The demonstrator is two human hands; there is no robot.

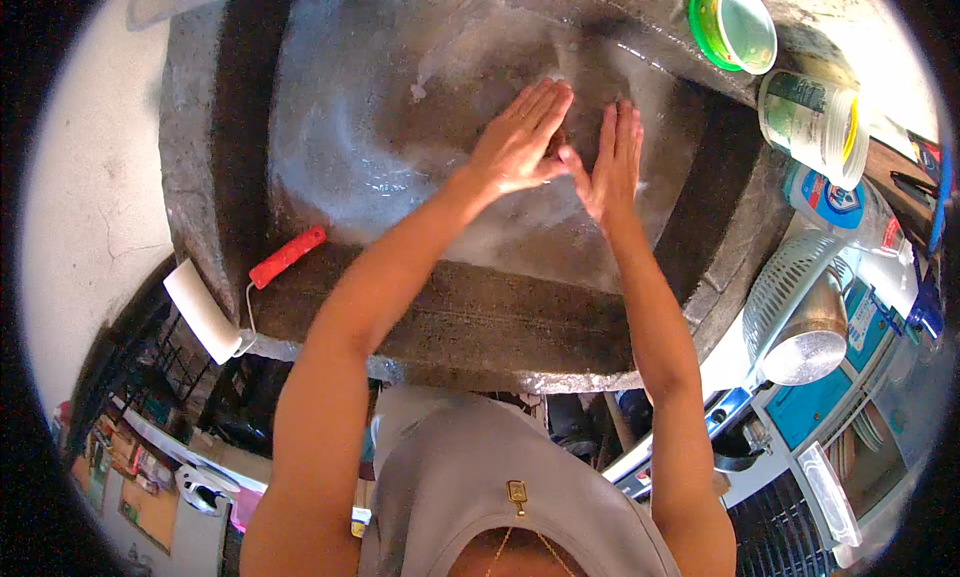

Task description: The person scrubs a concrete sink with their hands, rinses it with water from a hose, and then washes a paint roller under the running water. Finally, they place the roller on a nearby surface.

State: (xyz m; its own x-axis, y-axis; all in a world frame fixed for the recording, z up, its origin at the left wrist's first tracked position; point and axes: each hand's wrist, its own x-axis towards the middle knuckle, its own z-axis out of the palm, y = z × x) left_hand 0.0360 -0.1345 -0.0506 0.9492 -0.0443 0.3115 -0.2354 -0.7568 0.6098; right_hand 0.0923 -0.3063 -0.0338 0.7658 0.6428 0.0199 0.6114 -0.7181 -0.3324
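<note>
Both my arms reach over a wide concrete basin (pixel 480 312) whose floor (pixel 450 217) looks wet, with whitish streaks. My left hand (pixel 520 142) is stretched out over the floor, fingers straight and close together. Beside it, my right hand (pixel 612 167) is held the same way, its fingers pointing away from me. The thumbs meet or nearly meet. A small dark patch shows between the hands; whether it is a thing or shadow I cannot tell. Neither hand visibly grips anything.
A paint roller with a red handle (pixel 288 257) and white sleeve (pixel 202 312) rests on the basin's near-left rim. Along the right stand a green-rimmed tub (pixel 745 29), a clear plastic tub (pixel 808 122), a plastic bottle (pixel 845 205), a grey strainer (pixel 790 277) and a metal pot (pixel 808 342).
</note>
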